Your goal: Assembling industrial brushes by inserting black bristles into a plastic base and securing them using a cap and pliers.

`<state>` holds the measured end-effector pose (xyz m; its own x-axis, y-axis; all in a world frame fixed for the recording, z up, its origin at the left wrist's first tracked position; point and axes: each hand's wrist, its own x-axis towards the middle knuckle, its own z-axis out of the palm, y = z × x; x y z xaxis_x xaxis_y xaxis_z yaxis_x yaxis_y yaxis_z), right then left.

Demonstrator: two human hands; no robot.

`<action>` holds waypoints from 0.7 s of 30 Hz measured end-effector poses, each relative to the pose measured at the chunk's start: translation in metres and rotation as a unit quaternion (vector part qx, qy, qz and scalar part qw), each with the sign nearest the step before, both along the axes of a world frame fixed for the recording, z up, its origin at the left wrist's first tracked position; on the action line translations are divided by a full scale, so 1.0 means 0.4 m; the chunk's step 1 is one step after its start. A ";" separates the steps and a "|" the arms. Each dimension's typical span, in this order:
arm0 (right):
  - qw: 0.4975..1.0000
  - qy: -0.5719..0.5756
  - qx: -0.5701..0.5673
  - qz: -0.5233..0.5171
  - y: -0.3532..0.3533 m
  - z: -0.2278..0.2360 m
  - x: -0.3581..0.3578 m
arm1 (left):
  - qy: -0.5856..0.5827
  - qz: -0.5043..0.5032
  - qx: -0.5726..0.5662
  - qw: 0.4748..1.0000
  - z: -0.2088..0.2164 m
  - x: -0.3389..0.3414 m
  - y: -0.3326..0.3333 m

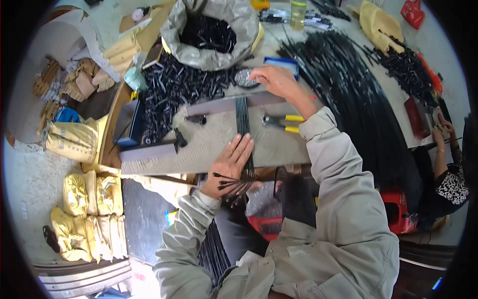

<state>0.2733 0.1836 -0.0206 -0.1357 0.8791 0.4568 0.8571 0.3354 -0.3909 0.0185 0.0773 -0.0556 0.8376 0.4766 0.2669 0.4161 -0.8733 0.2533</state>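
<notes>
My left hand (230,163) lies over a bundle of thin black rods (242,117) on the worktable, fingers stretched along them and a fingertip showing beyond the bundle near the table's front edge. The rods' near ends (234,184) fan out with small knobs. The far part of the bundle crosses a grey raised strip (209,103). My right hand (275,80) is closed in a pinch at a round dish of small shiny pieces (246,77); what its fingertips hold is too small to tell. Right of the bundle lie yellow-handled pliers (284,123).
Short black tubular parts (169,89) are heaped at left, below a grey sack (214,62) of similar parts. Long black rods (343,74) cover the table's right side. Two loose black parts (196,119) lie left of the bundle. Another person's hands (440,130) work at far right.
</notes>
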 end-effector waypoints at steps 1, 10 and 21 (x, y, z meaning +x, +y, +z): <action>0.999 -0.017 -0.004 0.029 -0.001 -0.013 -0.010 | -0.007 -0.004 0.014 1.000 -0.001 0.009 0.004; 0.995 -0.067 -0.071 -0.033 -0.039 -0.063 -0.005 | 0.014 0.005 -0.010 1.000 -0.009 0.015 -0.018; 0.998 -0.061 -0.025 -0.020 -0.044 -0.069 -0.002 | 0.000 0.010 -0.002 1.000 -0.009 0.022 -0.018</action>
